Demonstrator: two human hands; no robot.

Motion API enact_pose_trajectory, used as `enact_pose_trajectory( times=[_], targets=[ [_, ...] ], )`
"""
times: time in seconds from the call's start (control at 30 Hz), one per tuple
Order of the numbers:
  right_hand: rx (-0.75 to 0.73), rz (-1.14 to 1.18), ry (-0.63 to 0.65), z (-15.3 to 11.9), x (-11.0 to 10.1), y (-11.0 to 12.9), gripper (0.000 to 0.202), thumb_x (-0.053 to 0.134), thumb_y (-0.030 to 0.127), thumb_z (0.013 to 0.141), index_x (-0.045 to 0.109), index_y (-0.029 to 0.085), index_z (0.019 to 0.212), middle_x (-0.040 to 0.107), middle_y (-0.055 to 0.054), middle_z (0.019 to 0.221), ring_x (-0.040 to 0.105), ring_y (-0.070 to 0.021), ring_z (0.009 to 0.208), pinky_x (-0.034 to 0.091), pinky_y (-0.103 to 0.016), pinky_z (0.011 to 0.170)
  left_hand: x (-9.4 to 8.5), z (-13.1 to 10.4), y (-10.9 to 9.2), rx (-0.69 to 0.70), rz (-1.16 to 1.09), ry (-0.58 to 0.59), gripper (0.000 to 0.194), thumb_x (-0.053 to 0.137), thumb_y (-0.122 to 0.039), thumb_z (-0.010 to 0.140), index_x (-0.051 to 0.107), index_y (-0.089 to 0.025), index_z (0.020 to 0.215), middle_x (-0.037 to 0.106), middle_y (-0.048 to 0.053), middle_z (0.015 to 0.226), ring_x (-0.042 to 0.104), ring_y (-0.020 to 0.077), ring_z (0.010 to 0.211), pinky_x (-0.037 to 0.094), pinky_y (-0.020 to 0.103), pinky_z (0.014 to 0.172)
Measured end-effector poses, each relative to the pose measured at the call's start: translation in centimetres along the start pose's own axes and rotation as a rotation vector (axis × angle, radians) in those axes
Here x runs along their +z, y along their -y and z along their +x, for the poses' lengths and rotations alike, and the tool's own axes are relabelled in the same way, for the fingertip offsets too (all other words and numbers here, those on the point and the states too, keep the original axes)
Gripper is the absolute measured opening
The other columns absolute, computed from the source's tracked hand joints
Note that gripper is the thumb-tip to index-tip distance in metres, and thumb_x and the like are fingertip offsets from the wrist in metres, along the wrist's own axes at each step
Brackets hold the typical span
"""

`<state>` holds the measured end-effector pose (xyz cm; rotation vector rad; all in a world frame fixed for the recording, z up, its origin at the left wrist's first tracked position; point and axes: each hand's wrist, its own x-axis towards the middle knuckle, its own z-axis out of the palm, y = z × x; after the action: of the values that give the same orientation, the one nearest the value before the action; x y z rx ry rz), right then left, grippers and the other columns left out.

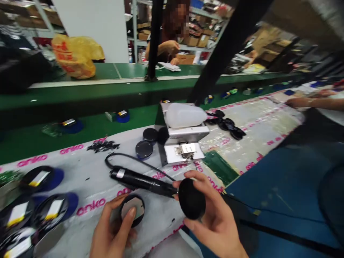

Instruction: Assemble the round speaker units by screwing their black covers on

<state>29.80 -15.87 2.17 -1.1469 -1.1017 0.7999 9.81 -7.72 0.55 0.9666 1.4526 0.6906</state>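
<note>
Grip of the left hand [113, 227] is closed around one round dark housing [138, 209], which sits between thumb and fingers, the thumb pressed on its pale inner face. Grip of the right hand [212, 209] holds one black disc [191, 199] by its edge, broad side toward the camera; the disc hides part of the fingers. The two round parts are apart.

Just beyond them, one black electric screwdriver [143, 182] lies on the surface [94, 179], its tip end hard to make out near the right fingers. Behind it stands one screw dispenser [184, 143], with one translucent white bottle [185, 115] lying across its top. Two black round parts [144, 149] rest left of the dispenser; a third dark round shape there is unclear. One heap of tiny black pieces [103, 146] is too fine to count.

At far left are four battery-fitted round assemblies [55, 209], the lowest cut off by the frame. Dark oval pieces [227, 124] right of the dispenser overlap, so their number is uncertain. On the green belt [94, 120], two blue-rimmed parts [123, 116] show left of the dispenser; those farther right blur. Across it, a co-worker's hands [172, 48] are partly blurred.
</note>
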Motion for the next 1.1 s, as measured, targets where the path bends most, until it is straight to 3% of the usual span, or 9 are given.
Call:
enact_pose_trajectory(
  times=[0.1, 0.17, 0.3, 0.53, 0.77, 0.93, 1.1],
  targets=[
    [0.043, 0.115, 0.149, -0.8, 2.4, -1.2, 0.051, 0.06, 0.006, 0.093, 0.054, 0.045, 0.125, 0.038, -0.005, 0.146, 0.062, -0.0266, 0.124, 0.06, -0.04, 0.093, -0.5, 0.4, 0.1, 0.036, -0.01, 0.052, 0.048, 0.08, -0.055, 0.069, 0.063, -0.022, 0.1, 0.073, 0.0, 0.078, 0.05, 0.009, 0.04, 0.034, 0.019, 0.035],
    [0.069, 0.146, 0.21, -0.8, 3.2, -2.1, 0.048, 0.065, 0.008, 0.092, 0.054, 0.044, 0.123, 0.036, -0.005, 0.148, 0.062, -0.0263, 0.124, 0.059, -0.039, 0.094, -0.8, 0.8, 0.5, 0.043, -0.006, 0.068, 0.045, 0.078, -0.053, 0.072, 0.063, -0.022, 0.101, 0.069, -0.002, 0.072, 0.048, 0.0091, 0.04, 0.033, 0.019, 0.036],
    [-0.076, 0.0, 0.281, -0.3, 3.8, -3.7, 0.028, 0.07, 0.018, 0.091, 0.064, 0.037, 0.111, 0.041, -0.005, 0.145, 0.057, -0.0316, 0.13, 0.051, -0.048, 0.105, -1.2, 1.3, 1.3, 0.093, 0.035, 0.123, 0.044, 0.076, -0.051, 0.075, 0.066, -0.021, 0.107, 0.07, 0.002, 0.086, 0.05, 0.0097, 0.044, 0.037, 0.02, 0.038],
    [-0.175, -0.277, 0.22, -0.5, 4.1, -5.1, 0.064, 0.065, 0.006, 0.086, 0.049, 0.036, 0.141, 0.044, -0.012, 0.141, 0.052, -0.0355, 0.134, 0.048, -0.06, 0.109, -1.6, 1.4, 1.4, 0.125, 0.05, 0.164, 0.038, 0.073, -0.047, 0.082, 0.066, -0.021, 0.109, 0.069, 0.003, 0.091, 0.05, 0.0087, 0.045, 0.039, 0.021, 0.041],
    [-0.234, -0.358, 0.301, -0.2, 4.3, -4.7, 0.069, 0.064, 0.001, 0.084, 0.05, 0.038, 0.14, 0.043, -0.01, 0.148, 0.05, -0.0335, 0.138, 0.051, -0.054, 0.109, -1.6, 1.5, 1.6, 0.106, 0.054, 0.209, 0.037, 0.069, -0.046, 0.087, 0.063, -0.022, 0.113, 0.068, 0.004, 0.097, 0.051, 0.0083, 0.047, 0.041, 0.022, 0.044],
    [-0.211, -0.531, 0.486, 0.8, 4.7, -3.2, 0.066, 0.062, 0.004, 0.09, 0.048, 0.037, 0.145, 0.034, -0.005, 0.161, 0.043, -0.0281, 0.144, 0.049, -0.044, 0.114, -1.8, 1.3, 1.8, 0.204, 0.018, 0.203, 0.031, 0.064, -0.04, 0.091, 0.066, -0.023, 0.117, 0.067, 0.008, 0.114, 0.058, 0.0111, 0.059, 0.049, 0.023, 0.052],
    [-0.097, -0.621, 0.627, 3.0, 5.7, -2.2, 0.069, 0.066, 0.02, 0.095, 0.036, 0.032, 0.156, 0.047, -0.007, 0.156, 0.05, -0.0256, 0.14, 0.047, -0.043, 0.114, -3.1, 1.8, 2.0, 0.052, -0.236, 0.394, 0.05, 0.06, -0.049, 0.092, 0.064, -0.018, 0.131, 0.074, 0.005, 0.081, 0.065, 0.0168, 0.053, 0.056, 0.029, 0.054]
  ],
)
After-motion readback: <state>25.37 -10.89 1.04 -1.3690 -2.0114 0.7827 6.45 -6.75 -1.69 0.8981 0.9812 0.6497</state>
